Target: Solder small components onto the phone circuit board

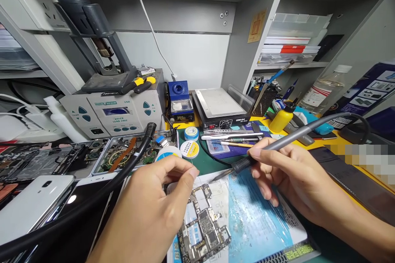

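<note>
My right hand (280, 168) holds a soldering iron (242, 165) like a pen, its tip pointing down and left over the white part of a printed sheet (262, 213). My left hand (160, 197) is closed in a pinch, thumb against fingers; a very thin wire (200, 179) appears to run from the fingertips toward the iron's tip. Just below the tip lies a phone circuit board (205, 224), partly covered by my left hand. Behind the left fingers are a round white-and-blue item (169, 153) and two small round tins (189, 149).
A hot-air station (114, 111) stands back left, its black hose (129, 164) crossing the left side. Phones (33, 205) and opened phone parts lie left. A soldering station (180, 102) and a flat heating plate (220, 104) stand behind. Tweezers, bottles and a pen holder (262, 98) are right.
</note>
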Action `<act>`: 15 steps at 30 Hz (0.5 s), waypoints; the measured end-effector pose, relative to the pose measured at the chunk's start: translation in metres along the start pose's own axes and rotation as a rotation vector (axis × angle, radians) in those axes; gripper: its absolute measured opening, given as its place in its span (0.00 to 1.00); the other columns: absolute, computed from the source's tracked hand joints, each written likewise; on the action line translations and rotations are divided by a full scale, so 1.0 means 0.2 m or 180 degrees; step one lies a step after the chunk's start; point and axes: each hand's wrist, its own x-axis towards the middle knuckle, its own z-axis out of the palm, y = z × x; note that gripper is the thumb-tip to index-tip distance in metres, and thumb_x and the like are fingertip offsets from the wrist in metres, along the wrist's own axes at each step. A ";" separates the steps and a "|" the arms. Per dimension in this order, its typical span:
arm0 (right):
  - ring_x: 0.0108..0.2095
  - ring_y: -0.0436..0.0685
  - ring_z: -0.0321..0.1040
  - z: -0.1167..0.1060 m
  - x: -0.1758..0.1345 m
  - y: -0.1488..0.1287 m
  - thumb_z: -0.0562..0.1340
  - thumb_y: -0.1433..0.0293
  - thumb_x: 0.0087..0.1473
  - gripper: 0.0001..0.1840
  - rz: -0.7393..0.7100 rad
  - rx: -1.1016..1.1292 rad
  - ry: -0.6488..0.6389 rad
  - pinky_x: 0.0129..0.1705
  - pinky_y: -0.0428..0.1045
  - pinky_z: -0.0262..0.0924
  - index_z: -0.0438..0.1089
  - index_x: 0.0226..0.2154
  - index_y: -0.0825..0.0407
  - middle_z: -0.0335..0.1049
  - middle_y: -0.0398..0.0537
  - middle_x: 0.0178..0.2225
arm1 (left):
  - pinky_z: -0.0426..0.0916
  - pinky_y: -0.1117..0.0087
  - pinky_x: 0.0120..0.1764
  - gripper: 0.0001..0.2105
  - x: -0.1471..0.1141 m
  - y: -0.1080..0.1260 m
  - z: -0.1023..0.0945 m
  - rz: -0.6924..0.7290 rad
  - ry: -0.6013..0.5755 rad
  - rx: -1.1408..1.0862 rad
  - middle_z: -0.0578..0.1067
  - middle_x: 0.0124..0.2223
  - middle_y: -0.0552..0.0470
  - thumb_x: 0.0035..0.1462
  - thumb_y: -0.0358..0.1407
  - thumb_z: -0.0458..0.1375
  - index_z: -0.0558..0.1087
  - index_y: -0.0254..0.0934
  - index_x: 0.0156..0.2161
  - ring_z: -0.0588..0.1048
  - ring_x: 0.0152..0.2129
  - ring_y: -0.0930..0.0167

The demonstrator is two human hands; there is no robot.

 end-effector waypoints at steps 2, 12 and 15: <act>0.12 0.52 0.66 -0.01 0.01 0.01 0.70 0.62 0.49 0.11 -0.0033 0.0029 -0.0034 0.10 0.42 0.59 0.70 0.27 0.49 0.72 0.43 0.19 | 0.70 0.68 0.37 0.14 -0.01 0.01 0.00 -0.0006 -0.0051 0.0001 0.78 0.32 0.54 0.60 0.49 0.54 0.74 0.42 0.35 0.78 0.36 0.64; 0.13 0.52 0.68 -0.03 0.01 0.03 0.70 0.68 0.48 0.05 -0.0092 0.0148 -0.0152 0.10 0.42 0.61 0.73 0.29 0.49 0.71 0.42 0.19 | 0.70 0.66 0.41 0.13 -0.01 0.02 0.01 -0.0091 0.0014 -0.0162 0.76 0.29 0.56 0.60 0.49 0.56 0.76 0.43 0.37 0.78 0.37 0.63; 0.13 0.52 0.68 -0.03 0.00 0.03 0.69 0.66 0.50 0.06 -0.0100 0.0125 -0.0149 0.11 0.42 0.61 0.73 0.30 0.49 0.71 0.42 0.20 | 0.70 0.65 0.41 0.14 -0.01 0.02 0.02 -0.0118 -0.0010 -0.0140 0.78 0.32 0.56 0.60 0.49 0.56 0.76 0.43 0.39 0.78 0.36 0.64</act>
